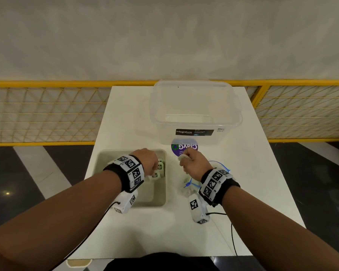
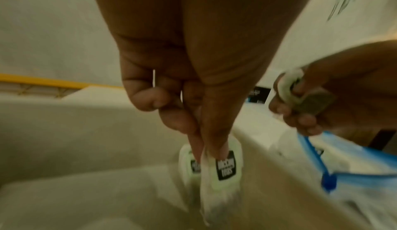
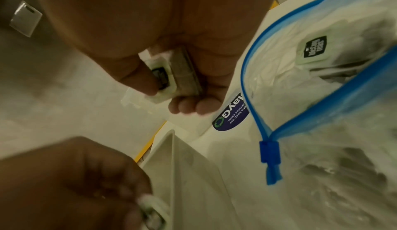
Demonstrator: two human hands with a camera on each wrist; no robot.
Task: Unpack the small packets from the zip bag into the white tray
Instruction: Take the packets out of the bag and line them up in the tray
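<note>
"Megabox" on clear box [image 1: 194, 132]; "ClayG" on round sticker [image 1: 185, 148]

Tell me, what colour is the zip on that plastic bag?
Blue: the zip and its track on the clear bag show best in the right wrist view.

Looks like a fenced-off demo/test bay in a big indoor hall, not a home. Evidence: yellow metal mesh barrier [image 1: 47, 112] w/ plain off-white wall [image 1: 164, 36] behind, glossy dark floor w/ pale stripes [image 1: 27, 173], small white square table [image 1: 243, 182] w/ clear plastic "Megabox" storage tub [image 1: 194, 112].
</note>
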